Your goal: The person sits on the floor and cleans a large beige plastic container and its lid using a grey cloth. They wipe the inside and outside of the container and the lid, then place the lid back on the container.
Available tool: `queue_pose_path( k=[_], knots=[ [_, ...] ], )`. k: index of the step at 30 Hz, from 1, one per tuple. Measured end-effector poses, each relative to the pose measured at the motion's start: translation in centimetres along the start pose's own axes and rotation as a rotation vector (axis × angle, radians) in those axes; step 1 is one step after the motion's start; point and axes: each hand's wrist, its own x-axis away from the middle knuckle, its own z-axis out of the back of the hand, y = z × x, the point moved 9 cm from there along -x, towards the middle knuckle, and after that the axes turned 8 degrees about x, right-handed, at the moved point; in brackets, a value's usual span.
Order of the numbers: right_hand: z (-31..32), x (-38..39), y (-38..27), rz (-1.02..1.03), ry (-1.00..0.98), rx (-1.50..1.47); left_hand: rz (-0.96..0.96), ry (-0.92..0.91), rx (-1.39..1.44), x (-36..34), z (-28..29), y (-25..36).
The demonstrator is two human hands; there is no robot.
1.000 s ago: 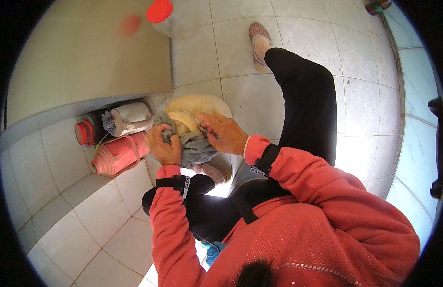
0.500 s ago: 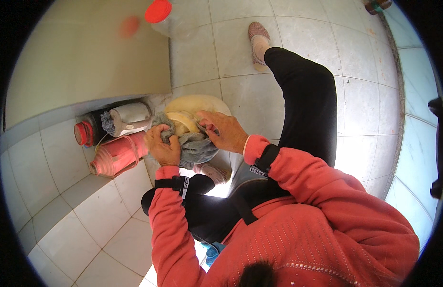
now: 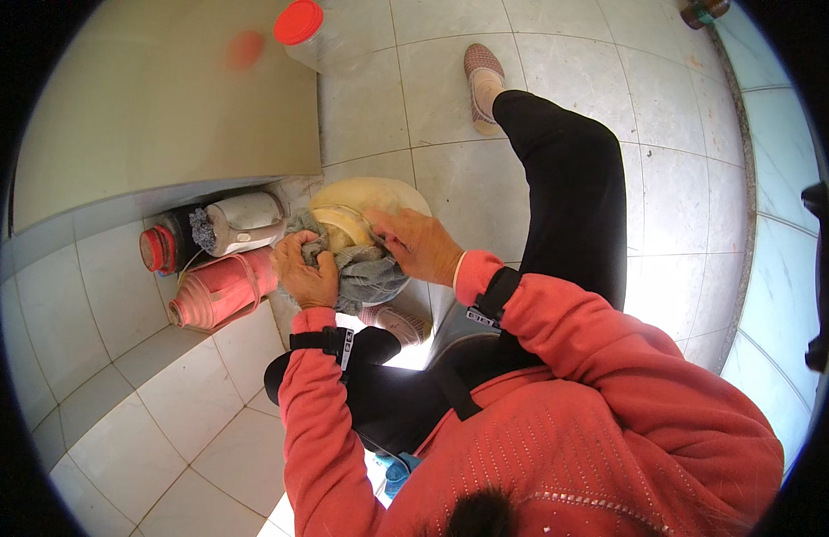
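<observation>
Between my hands is a cream-yellow rounded container (image 3: pixel 365 191) with a raised ring on its near side. A crumpled grey cloth (image 3: pixel 365 279) wraps the container's near and left parts. My left hand (image 3: pixel 307 273) has its fingers bent and gripping the cloth at the left. On the right, my right hand (image 3: pixel 421 243) bends its fingers over the cloth's edge beside the ring, with its fingertips partly hidden. The container's underside is hidden by the cloth and my hands.
Left of my hands lie a pink thermos flask (image 3: pixel 219 291), a white flask (image 3: pixel 244 221) and a dark container with a red lid (image 3: pixel 155 249). Beyond stands a clear jar with a red lid (image 3: pixel 298 22), next to a beige panel (image 3: pixel 182 107). My legs flank the work.
My right hand has shifted slightly, its fingers turning lower against the cloth and ring. My left hand keeps its place on the cloth.
</observation>
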Motion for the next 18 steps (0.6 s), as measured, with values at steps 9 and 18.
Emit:
queue_pose_path(
  k=[9,18],
  knots=[
    [0.9,-0.6,1.6,-0.155,0.072,-0.212,-0.028,0.022,0.012,0.0,0.2,0.3],
    [0.2,-1.3,1.9,-0.308,0.003,-0.544,0.000,0.069,-0.013,-0.1,0.5,-0.3]
  ],
)
